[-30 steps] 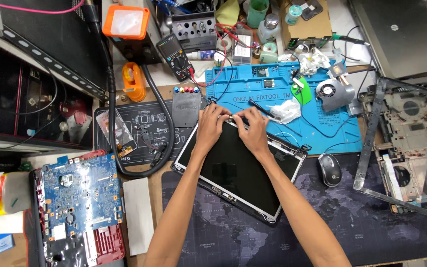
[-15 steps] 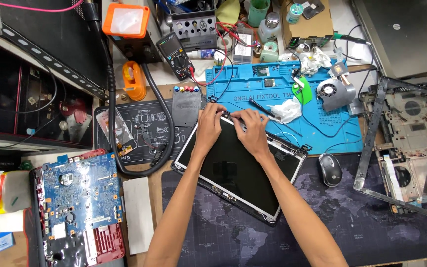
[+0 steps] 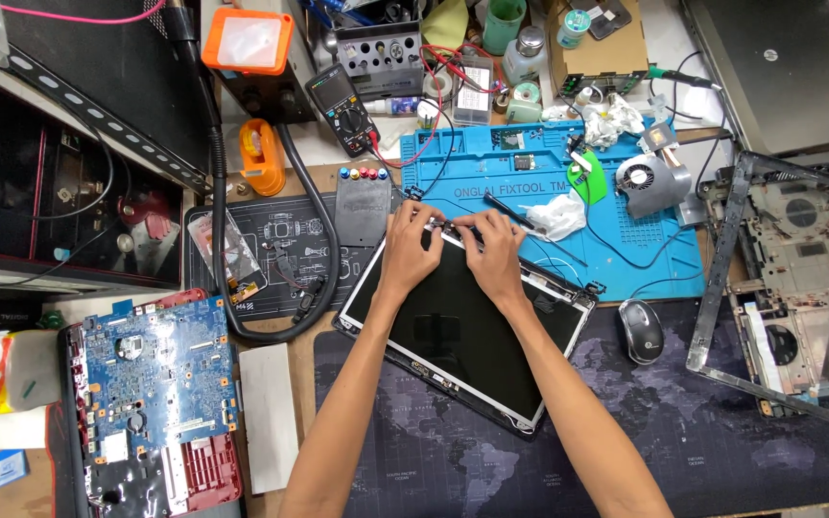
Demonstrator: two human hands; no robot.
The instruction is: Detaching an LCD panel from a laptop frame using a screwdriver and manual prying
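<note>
A black laptop screen panel (image 3: 462, 331) lies tilted in its lid frame on the dark desk mat (image 3: 683, 451). Both my hands rest on its far top edge, side by side. My left hand (image 3: 410, 245) presses its fingertips on the top corner of the panel. My right hand (image 3: 493, 251) pinches something small at the same edge; it is too small to tell what. A black thin tool (image 3: 509, 211) lies just beyond my right hand on the blue repair mat (image 3: 645, 259).
A blue motherboard (image 3: 151, 369) lies at the left. A stripped laptop chassis (image 3: 798, 278) lies at the right, a mouse (image 3: 641, 331) beside the panel. A multimeter (image 3: 343, 110), a cooling fan (image 3: 650, 182), bottles and a thick black hose (image 3: 323, 230) crowd the far side.
My two hands have drawn closer together at the panel's top edge. The panel itself has not shifted.
</note>
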